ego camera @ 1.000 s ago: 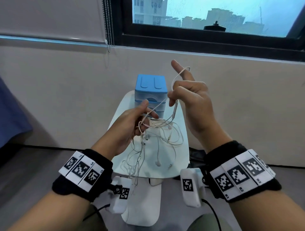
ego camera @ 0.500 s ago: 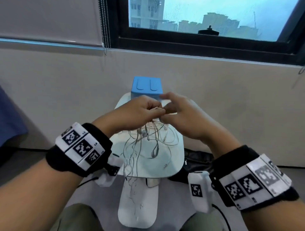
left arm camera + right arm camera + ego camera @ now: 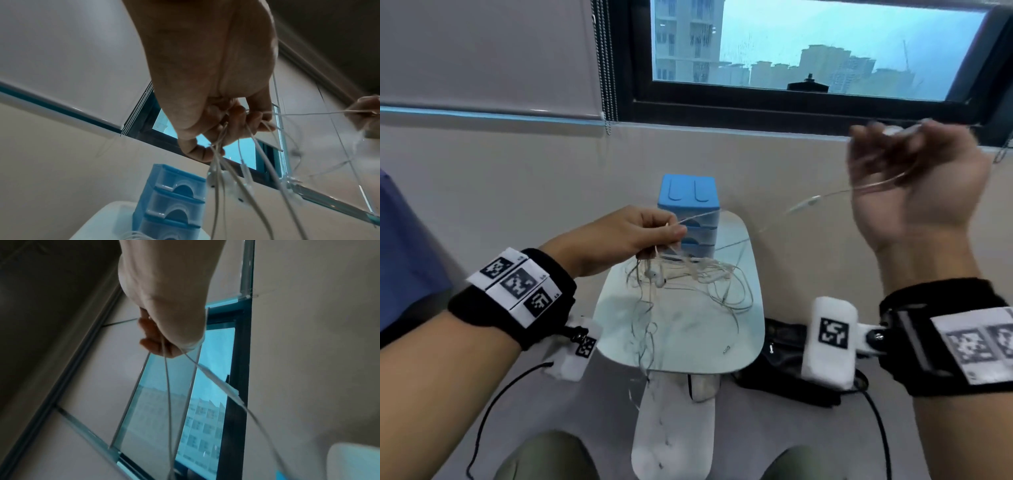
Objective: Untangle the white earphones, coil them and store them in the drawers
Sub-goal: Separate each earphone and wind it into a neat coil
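Head view: hands [image 3: 914,178] now apart.

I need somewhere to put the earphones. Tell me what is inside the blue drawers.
The blue drawers stand shut on the white table. In the left wrist view their translucent fronts show no clear contents; the interiors are otherwise hidden. The tangled earphones are still outside, hanging from the left hand.

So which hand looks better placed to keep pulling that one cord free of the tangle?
Probably the right hand: it grips a strand of the white earphones raised away from the bundle, while the left hand pinches the tangle above the table.
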`<state>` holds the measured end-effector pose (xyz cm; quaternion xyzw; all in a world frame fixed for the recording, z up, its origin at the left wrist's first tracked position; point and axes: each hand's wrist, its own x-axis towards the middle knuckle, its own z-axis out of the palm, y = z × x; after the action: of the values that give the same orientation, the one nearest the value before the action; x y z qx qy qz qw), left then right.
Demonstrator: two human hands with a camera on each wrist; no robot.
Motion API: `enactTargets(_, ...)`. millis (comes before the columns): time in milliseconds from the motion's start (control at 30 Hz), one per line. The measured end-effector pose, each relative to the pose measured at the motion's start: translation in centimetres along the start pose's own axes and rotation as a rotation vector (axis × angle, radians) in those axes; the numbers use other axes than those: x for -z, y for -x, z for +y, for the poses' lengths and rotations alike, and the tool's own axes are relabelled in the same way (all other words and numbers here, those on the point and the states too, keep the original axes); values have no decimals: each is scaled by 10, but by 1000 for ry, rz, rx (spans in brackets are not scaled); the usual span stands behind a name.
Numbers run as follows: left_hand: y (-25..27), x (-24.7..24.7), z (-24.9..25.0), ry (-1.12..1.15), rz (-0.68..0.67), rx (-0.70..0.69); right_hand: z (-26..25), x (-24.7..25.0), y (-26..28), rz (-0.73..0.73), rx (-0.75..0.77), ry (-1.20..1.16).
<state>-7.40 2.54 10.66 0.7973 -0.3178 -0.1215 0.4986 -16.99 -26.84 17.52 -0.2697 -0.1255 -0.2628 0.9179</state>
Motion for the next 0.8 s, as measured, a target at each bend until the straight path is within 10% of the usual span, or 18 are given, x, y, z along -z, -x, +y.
enactTargets(200, 7, -1, 25, -54, 47, -44, -10, -7, 12, 49, -9, 691)
enactTargets(400, 9, -12, 76, -264, -19, -145, 49, -23, 47, -608, -248, 1574)
enactTargets(700, 25, -7, 49, -42, 49, -82, 23, -6, 33, 186, 103, 494)
enactTargets(800, 27, -11, 35, -19, 44, -59, 16, -1, 38, 165, 122, 161)
